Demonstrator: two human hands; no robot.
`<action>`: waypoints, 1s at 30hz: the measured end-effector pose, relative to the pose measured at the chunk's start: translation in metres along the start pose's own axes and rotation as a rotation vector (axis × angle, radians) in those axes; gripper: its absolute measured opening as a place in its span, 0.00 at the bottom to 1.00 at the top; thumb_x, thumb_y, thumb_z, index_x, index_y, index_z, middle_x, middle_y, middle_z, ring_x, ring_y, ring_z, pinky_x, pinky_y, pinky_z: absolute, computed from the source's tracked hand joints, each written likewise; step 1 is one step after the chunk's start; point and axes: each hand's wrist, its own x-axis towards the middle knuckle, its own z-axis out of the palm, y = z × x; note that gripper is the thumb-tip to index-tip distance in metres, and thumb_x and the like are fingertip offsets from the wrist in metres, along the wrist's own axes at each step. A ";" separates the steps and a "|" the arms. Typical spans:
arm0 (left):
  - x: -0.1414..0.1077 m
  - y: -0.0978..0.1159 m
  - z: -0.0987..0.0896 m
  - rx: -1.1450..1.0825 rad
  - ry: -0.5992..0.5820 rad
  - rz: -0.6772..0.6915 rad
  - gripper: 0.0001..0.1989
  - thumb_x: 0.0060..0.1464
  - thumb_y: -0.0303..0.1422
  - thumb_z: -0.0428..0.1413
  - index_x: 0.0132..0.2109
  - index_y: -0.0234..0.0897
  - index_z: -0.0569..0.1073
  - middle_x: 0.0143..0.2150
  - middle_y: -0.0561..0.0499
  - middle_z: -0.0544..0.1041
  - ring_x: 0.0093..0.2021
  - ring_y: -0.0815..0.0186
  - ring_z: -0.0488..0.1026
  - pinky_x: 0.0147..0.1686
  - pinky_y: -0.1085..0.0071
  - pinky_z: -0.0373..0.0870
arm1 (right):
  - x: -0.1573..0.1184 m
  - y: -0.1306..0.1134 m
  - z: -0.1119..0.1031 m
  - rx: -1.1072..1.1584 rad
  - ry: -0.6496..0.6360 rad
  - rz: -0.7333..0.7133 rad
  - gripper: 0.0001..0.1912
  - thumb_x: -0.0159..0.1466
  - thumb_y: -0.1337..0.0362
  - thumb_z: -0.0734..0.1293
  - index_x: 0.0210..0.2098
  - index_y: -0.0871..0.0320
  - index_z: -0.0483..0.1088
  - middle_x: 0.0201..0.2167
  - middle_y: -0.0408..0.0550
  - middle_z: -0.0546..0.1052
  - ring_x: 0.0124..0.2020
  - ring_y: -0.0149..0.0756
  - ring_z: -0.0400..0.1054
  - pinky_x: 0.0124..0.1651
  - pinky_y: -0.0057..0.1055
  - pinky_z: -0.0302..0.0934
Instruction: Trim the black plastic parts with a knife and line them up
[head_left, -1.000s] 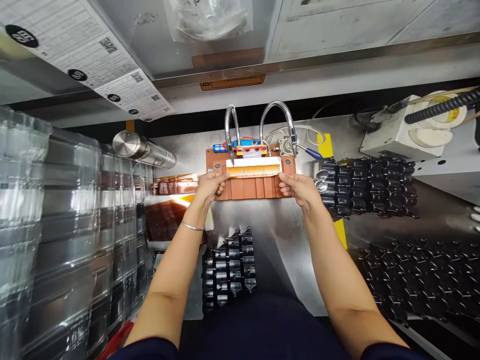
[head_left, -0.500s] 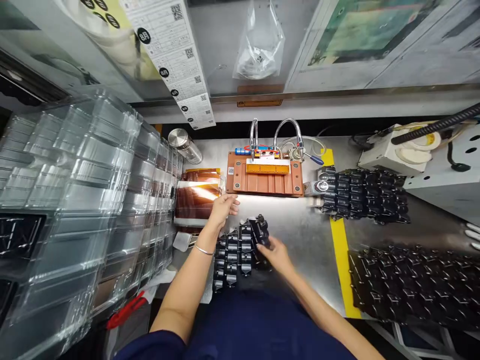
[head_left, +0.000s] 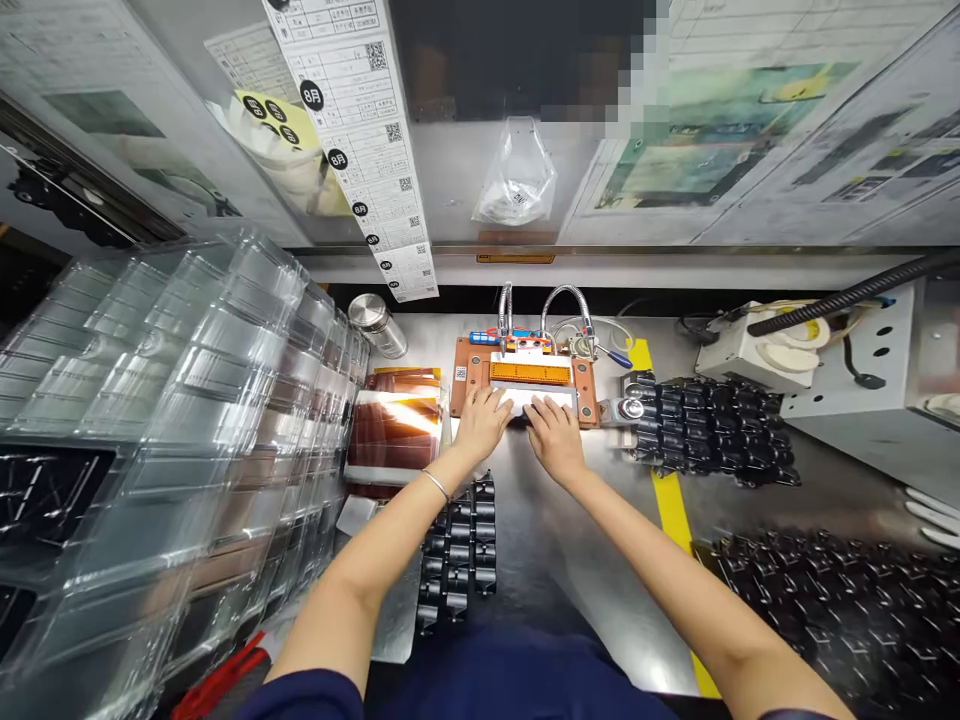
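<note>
Both hands are at the reddish-brown fixture (head_left: 465, 390) at the back of the bench. My left hand (head_left: 482, 425) has its fingers over the left end of a long black part with a pale top face (head_left: 534, 402). At the right end of this part, my right hand (head_left: 556, 435) grips it with bent fingers. The part lies in the front of the fixture, just before an orange perforated strip (head_left: 530, 372). My thumbs and the part's underside are mostly hidden. Beside my left forearm stand several black moulded parts (head_left: 457, 550) in rows.
Brown film sheets (head_left: 394, 430) lie left of the fixture, near a steel canister (head_left: 377, 325). Stacked clear trays (head_left: 225, 430) fill the left side. More black parts (head_left: 705, 425) sit beyond a metal clamp (head_left: 626, 409), and others (head_left: 840, 600) at the lower right. Yellow tape (head_left: 671, 510) crosses the bench.
My right hand has carried a black part from the rows up to the fixture. My left hand has moved right onto it too. The view has tilted upward.
</note>
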 end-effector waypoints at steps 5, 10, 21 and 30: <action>0.032 -0.026 0.009 0.070 -0.035 0.119 0.10 0.62 0.31 0.51 0.45 0.37 0.76 0.52 0.38 0.75 0.53 0.54 0.70 0.56 0.50 0.61 | 0.024 0.068 -0.031 -0.161 0.037 0.145 0.22 0.67 0.61 0.55 0.54 0.63 0.70 0.56 0.59 0.71 0.58 0.48 0.63 0.58 0.45 0.60; 0.045 -0.040 0.020 0.120 -0.050 0.214 0.11 0.62 0.33 0.53 0.48 0.36 0.75 0.52 0.40 0.77 0.52 0.56 0.71 0.57 0.48 0.61 | 0.057 0.129 -0.059 -0.301 -0.023 0.315 0.23 0.66 0.63 0.56 0.55 0.66 0.69 0.54 0.65 0.72 0.50 0.51 0.66 0.48 0.44 0.63; 0.044 -0.033 0.024 0.180 -0.044 0.131 0.14 0.63 0.35 0.51 0.52 0.38 0.75 0.54 0.43 0.76 0.56 0.57 0.70 0.61 0.49 0.58 | 0.089 0.154 -0.065 -0.322 -0.096 0.361 0.23 0.68 0.64 0.53 0.53 0.65 0.72 0.50 0.64 0.73 0.49 0.51 0.63 0.42 0.37 0.58; 0.042 -0.017 0.017 0.111 -0.083 0.000 0.13 0.62 0.29 0.51 0.52 0.36 0.75 0.57 0.42 0.74 0.60 0.56 0.68 0.62 0.49 0.57 | 0.112 0.152 -0.085 -0.195 -0.056 0.391 0.15 0.64 0.69 0.59 0.42 0.66 0.76 0.47 0.67 0.73 0.51 0.52 0.62 0.47 0.43 0.60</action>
